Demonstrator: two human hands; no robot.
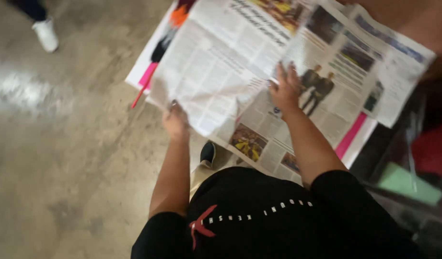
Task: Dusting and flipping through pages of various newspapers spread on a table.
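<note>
Left hand (175, 120) pinches the newspaper's (216, 72) near edge; right hand (285, 88) lies open, flat on it. White-and-pink sheets (144, 67) lie beneath the newspaper.

1. A white tabletop (137, 72) is seen above a grey concrete floor (72, 158).
2. The tabletop is almost covered by open newspaper sheets (240, 57).
3. A pink strip (351, 134) lies under the sheets.
</note>
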